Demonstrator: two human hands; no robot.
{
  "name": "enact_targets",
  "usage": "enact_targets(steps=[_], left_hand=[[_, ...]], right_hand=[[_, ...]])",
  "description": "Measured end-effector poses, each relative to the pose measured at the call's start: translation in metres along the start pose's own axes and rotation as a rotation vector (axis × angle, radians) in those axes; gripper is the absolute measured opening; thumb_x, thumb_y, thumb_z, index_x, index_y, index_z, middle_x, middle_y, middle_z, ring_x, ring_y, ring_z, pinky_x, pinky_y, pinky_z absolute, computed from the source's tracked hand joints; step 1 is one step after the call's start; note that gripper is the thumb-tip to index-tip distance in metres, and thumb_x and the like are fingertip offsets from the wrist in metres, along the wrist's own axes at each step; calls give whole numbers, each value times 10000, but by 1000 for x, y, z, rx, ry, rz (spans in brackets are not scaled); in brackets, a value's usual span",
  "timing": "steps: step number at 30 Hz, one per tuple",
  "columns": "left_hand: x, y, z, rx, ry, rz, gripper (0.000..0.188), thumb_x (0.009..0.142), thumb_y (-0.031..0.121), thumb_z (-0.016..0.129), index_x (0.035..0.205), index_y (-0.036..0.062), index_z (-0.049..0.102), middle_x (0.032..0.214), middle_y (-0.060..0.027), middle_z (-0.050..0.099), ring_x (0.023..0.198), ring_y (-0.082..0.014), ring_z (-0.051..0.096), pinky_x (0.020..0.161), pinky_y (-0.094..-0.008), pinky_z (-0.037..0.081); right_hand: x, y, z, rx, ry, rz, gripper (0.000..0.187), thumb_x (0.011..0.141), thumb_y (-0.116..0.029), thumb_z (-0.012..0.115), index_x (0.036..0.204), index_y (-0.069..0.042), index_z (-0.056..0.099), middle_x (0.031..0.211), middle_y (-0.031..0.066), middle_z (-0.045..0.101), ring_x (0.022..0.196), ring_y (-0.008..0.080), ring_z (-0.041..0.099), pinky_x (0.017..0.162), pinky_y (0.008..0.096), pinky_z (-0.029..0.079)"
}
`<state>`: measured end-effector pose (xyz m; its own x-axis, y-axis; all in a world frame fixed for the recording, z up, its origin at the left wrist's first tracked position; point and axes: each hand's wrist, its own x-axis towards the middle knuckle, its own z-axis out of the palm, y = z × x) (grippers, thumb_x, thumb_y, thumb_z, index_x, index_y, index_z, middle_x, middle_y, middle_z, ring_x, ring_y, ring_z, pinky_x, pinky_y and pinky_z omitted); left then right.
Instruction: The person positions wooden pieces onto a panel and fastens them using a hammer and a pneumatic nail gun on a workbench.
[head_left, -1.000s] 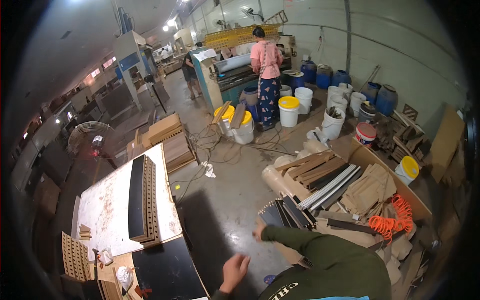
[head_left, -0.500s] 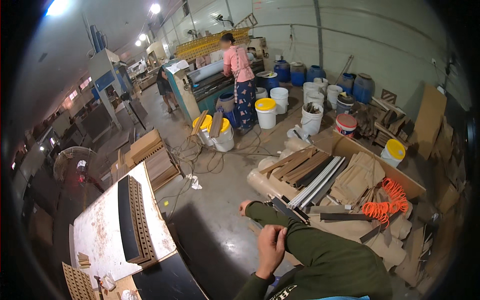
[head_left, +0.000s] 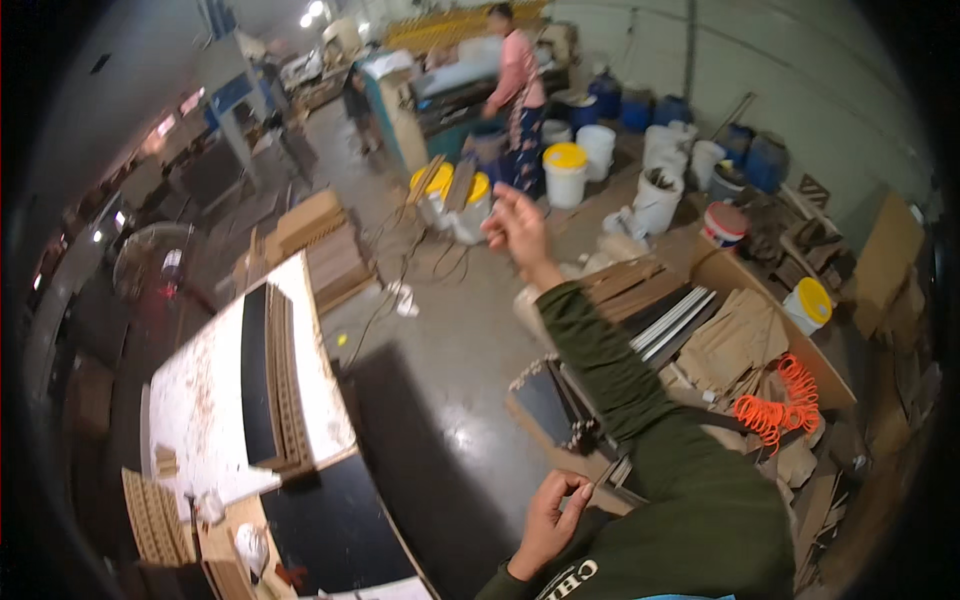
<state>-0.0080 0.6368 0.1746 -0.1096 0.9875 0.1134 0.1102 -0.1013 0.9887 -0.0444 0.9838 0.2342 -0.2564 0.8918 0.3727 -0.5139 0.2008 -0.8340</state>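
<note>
right hand (head_left: 518, 232) outstretched, fingers loosely apart; left (head_left: 550, 516) has fingertips together, grip on anything: cannot tell. dark panels (head_left: 545, 398) piled beside right sleeve (head_left: 612, 365), presumably for easy reach.

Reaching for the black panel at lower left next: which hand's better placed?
Left, likely. The left hand is low, nearer the black panel; the right hand is stretched far forward, away from it.

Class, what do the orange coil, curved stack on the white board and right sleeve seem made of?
Orange coil: probably smooth plastic, from its even, bright loops.
Curved stack: perhaps wood-based board; brown edges, smooth black face.
Right sleeve: matte green fabric, from its soft folds; fibre unclear.
</note>
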Motion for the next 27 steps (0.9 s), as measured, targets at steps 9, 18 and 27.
enact_targets(steps=[9,18,27], left_hand=[[-160,-52,-34,-273,730,-560,196,921,233,534,855,55,581,702,-78,560,574,-193,457,563,-294,407],[-186,-58,-44,-173,826,-421,157,909,142,533,876,5,602,782,-46,591,732,-110,515,681,-250,428],[-200,-114,-54,-318,543,-433,181,917,189,537,925,22,603,827,-36,589,738,-110,489,667,-242,402]], right_hand=[[-317,106,-35,-281,-594,812,220,925,-289,544,885,-84,612,756,-19,604,626,56,536,528,228,440],[-395,81,10,-561,-1219,657,196,819,-243,586,884,-78,670,816,80,682,717,201,653,659,338,502],[-398,112,-40,-589,-1086,680,219,875,-276,561,963,-99,655,811,16,654,730,126,593,691,296,475]])
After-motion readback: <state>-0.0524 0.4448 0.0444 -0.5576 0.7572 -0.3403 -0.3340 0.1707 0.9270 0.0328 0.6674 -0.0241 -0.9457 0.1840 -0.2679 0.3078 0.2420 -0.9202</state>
